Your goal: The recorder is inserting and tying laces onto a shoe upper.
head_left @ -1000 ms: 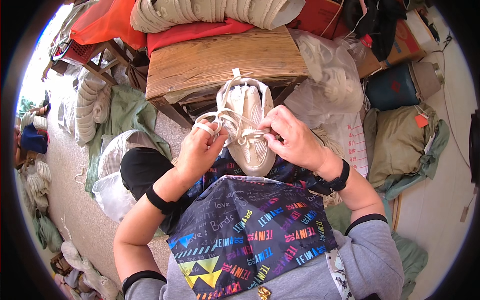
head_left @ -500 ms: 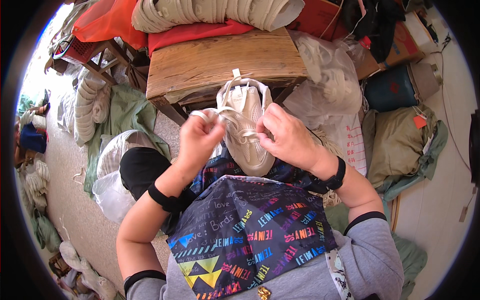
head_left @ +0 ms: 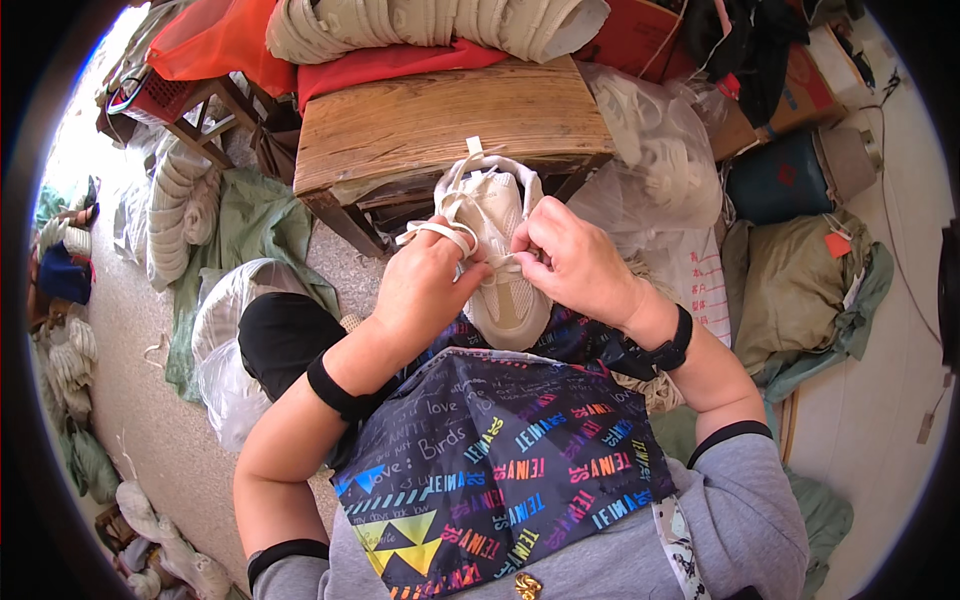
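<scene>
A beige sneaker (head_left: 508, 318) rests on my lap, toe toward me, its heel end near the bench edge. Its pale flat shoelace (head_left: 462, 212) runs across the tongue and loops over the fingers of my left hand (head_left: 428, 285). That hand is closed on the lace at the sneaker's left side, thumb over the lacing. On the other side, my right hand (head_left: 580, 258) pinches the lace near the eyelets. The exact spot between its fingertips is partly hidden.
Just beyond the sneaker stands a wooden bench (head_left: 450, 110), with a row of nested beige shoe uppers (head_left: 430, 25) on a red cloth (head_left: 400, 68). Plastic-bagged shoes (head_left: 665, 165) lie to the right. A white bag (head_left: 235, 350) and green cloth (head_left: 245, 215) are at left.
My left hand has moved right and down, closer over the lacing, and its lace now loops over the fingers. My right hand has barely shifted.
</scene>
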Available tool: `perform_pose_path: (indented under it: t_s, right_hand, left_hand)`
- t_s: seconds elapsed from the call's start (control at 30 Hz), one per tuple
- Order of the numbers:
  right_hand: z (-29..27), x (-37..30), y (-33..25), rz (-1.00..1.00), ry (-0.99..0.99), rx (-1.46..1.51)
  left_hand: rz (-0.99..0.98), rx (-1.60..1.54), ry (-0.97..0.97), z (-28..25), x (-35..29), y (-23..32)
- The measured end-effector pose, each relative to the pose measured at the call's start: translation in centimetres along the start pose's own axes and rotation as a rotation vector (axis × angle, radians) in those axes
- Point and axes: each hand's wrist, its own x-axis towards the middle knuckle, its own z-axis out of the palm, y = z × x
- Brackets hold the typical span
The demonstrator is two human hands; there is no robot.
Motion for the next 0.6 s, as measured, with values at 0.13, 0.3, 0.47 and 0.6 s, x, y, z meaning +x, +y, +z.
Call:
perform_pose_path:
  t_s: [0.13, 0.3, 0.47, 0.6]
  right_hand:
    - [0.2, 0.2, 0.4, -0.127, -0.001, -0.127]
    - [-0.2, 0.3, 0.0, -0.214, -0.034, -0.294]
    - [0.1, 0.3, 0.0, -0.193, -0.060, -0.294]
    - [-0.7, 0.5, 0.8, -0.116, -0.109, -0.031]
  left_hand:
    - [0.019, -0.125, -0.129, 0.0, 0.0, -0.3]
    - [-0.068, -0.323, -0.145, -0.5, -0.1, -1.0]
    - [-0.455, -0.685, -0.228, -0.3, -1.0, -4.4]
    - [-0.225, -0.516, -0.184, -1.0, -0.6, -3.3]
